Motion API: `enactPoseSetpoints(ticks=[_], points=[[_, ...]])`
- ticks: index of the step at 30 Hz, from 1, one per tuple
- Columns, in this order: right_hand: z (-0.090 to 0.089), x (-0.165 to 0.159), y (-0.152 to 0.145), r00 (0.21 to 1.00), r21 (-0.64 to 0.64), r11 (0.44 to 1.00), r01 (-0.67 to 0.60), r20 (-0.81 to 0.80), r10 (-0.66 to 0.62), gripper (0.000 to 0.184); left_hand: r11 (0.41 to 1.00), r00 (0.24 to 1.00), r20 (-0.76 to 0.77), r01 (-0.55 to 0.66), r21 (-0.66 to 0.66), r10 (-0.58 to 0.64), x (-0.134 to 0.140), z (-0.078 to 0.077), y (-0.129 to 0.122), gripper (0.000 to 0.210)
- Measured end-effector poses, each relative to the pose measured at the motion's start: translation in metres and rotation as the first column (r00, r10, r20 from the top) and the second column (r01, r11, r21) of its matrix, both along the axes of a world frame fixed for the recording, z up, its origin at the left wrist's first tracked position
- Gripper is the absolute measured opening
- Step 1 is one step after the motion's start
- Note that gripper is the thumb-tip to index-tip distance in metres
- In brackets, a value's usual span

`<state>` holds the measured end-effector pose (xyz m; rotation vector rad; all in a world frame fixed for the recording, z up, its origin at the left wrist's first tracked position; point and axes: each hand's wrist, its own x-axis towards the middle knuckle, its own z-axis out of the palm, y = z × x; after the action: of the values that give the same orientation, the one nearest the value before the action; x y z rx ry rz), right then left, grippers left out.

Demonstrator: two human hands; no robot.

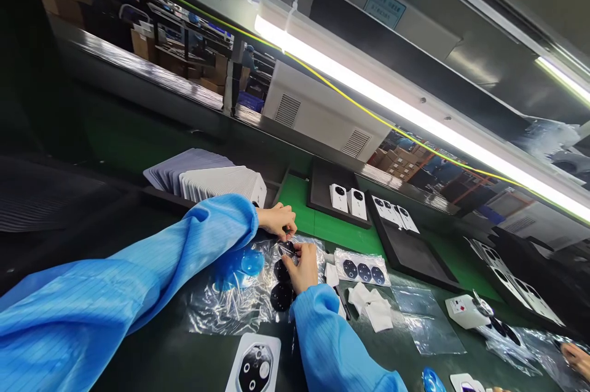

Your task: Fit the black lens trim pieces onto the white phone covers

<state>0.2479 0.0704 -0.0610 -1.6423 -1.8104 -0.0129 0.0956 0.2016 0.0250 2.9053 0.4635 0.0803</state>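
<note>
My left hand (278, 221), its fingertips pinched together, is at the far edge of a small round black disc (288, 247); what lies between those fingertips is too small to make out. From the near right, my right hand (305, 268) grips the same disc between thumb and fingers. Below it, more black discs with small holes (281, 297) lie in a row on crinkled clear plastic (225, 312). Round blue film pieces (252, 263) rest left of the discs. Nearest me is a white plate with a black camera-like panel (255, 368).
Fanned white plates (221, 182) stand at the back left. Black trays (332, 174) hold white pieces. To the right are a bagged disc strip (364, 270), white wipes (375, 309), a clear bag (428, 318) and a white bottle (466, 311). Another person's hand (576, 358) shows far right.
</note>
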Motion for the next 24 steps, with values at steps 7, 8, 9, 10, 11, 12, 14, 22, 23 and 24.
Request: enactPoseSetpoints(ticks=[7, 8, 9, 10, 11, 12, 14, 22, 23, 24], points=[[0.003, -0.006, 0.004, 1.0, -0.013, 0.999, -0.029, -0.005, 0.029, 0.014, 1.0, 0.998, 0.057, -0.02, 0.01, 0.02, -0.005, -0.004, 0.005, 0.028], [0.005, -0.009, 0.003, 1.0, -0.009, 1.0, -0.026, -0.01, 0.026, 0.011, 1.0, 0.998, 0.061, -0.027, 0.01, 0.026, -0.005, -0.005, 0.005, 0.028], [0.007, -0.012, 0.002, 1.0, -0.002, 1.0, -0.026, -0.014, 0.025, 0.008, 0.999, 0.997, 0.062, -0.035, 0.009, 0.034, -0.005, -0.005, 0.006, 0.028], [0.008, -0.015, 0.001, 0.999, 0.006, 1.0, -0.027, -0.017, 0.027, 0.005, 0.999, 0.997, 0.062, -0.047, 0.007, 0.046, -0.005, -0.006, 0.006, 0.028], [0.009, -0.018, 0.0, 0.999, 0.014, 0.999, -0.032, -0.018, 0.032, 0.006, 0.998, 0.996, 0.06, -0.06, 0.006, 0.06, -0.005, -0.006, 0.007, 0.029], [0.009, -0.021, -0.002, 0.999, 0.023, 0.999, -0.037, -0.018, 0.038, 0.009, 0.997, 0.996, 0.057, -0.074, 0.004, 0.074, -0.006, -0.007, 0.007, 0.029], [0.006, -0.024, -0.005, 0.999, 0.038, 0.998, -0.046, -0.017, 0.047, 0.016, 0.995, 0.994, 0.057, -0.098, -0.003, 0.098, -0.006, -0.006, 0.007, 0.028], [-0.006, -0.023, -0.006, 0.998, 0.037, 0.997, -0.064, 0.014, 0.064, 0.023, 0.998, 0.997, 0.077, -0.009, -0.059, 0.013, 0.005, 0.005, -0.014, 0.027], [-0.006, -0.022, -0.006, 0.997, 0.033, 0.997, -0.07, 0.02, 0.069, 0.024, 0.998, 0.999, 0.048, 0.018, -0.061, -0.015, 0.006, 0.005, -0.016, 0.026], [-0.006, -0.021, -0.007, 0.997, 0.028, 0.997, -0.078, 0.025, 0.077, 0.024, 0.998, 0.999, 0.018, 0.037, -0.056, -0.036, 0.006, 0.006, -0.017, 0.026]])
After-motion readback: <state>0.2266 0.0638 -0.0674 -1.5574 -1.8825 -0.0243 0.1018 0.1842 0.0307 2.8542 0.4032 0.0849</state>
